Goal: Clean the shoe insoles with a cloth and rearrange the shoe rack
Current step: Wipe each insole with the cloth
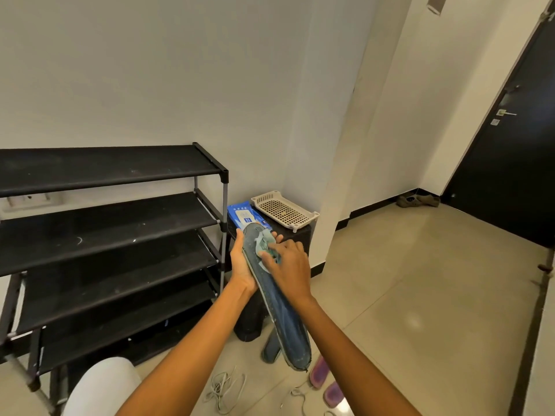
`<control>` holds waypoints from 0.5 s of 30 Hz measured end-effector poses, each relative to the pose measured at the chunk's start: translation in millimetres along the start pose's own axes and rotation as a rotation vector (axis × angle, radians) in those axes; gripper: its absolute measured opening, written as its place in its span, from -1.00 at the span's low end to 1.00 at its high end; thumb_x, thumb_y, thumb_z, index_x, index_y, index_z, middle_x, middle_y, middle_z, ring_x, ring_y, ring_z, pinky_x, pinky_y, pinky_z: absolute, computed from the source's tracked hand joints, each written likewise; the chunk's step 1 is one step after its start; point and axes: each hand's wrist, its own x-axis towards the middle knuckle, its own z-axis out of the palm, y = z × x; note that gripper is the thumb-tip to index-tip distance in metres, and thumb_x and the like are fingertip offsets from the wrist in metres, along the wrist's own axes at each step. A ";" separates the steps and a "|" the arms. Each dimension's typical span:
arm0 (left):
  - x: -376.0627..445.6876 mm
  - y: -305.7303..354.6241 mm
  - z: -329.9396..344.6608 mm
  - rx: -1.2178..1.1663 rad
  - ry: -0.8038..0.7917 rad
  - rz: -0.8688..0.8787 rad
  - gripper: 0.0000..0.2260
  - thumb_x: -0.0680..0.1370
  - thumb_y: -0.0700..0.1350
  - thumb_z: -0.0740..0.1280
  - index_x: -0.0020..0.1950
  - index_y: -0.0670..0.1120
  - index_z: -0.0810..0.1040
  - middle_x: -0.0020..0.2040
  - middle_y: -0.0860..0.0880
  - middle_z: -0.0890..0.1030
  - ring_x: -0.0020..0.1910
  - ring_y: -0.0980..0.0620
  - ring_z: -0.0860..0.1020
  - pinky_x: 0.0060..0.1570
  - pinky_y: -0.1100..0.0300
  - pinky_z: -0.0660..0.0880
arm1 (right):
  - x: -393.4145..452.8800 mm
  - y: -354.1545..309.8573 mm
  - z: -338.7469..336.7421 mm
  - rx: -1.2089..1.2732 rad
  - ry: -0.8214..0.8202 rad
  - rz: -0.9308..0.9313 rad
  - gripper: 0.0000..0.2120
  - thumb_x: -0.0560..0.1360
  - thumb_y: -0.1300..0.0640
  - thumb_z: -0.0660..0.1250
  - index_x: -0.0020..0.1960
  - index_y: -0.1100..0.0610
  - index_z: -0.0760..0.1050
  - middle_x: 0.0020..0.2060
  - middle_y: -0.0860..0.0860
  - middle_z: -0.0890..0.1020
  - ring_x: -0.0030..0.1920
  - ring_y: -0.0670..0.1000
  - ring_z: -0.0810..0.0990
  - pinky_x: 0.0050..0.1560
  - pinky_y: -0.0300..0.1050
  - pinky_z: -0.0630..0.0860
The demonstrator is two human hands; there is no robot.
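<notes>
I hold a long dark blue insole (282, 313) out in front of me, its far end pointing away. My left hand (241, 265) grips the insole's far part from the left and below. My right hand (289, 265) presses a teal cloth (264, 244) onto the insole's top near the far end, fingers curled over it. The black shoe rack (108, 235) stands at the left with bare shelves. A second dark insole (270, 349) lies on the floor below, partly hidden.
A dark stool (300, 235) beside the rack carries a blue wipes pack (243, 214) and a beige perforated tray (283, 210). Purple insoles (326, 381) and loose laces (223, 388) lie on the tiled floor. A pair of shoes (417, 200) sits by the black door (510, 163).
</notes>
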 end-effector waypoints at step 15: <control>1.9 9.0 -11.2 -0.044 0.032 0.046 -0.37 0.54 0.31 0.06 0.25 -0.20 0.48 -0.03 -0.22 0.65 -0.08 -0.11 0.64 -0.02 0.02 0.57 | -14.6 0.8 -1.3 -0.228 -0.113 -0.443 -0.85 0.51 0.09 0.32 0.01 0.09 0.62 -0.16 0.03 0.59 -0.10 0.03 0.44 -0.14 -0.11 0.35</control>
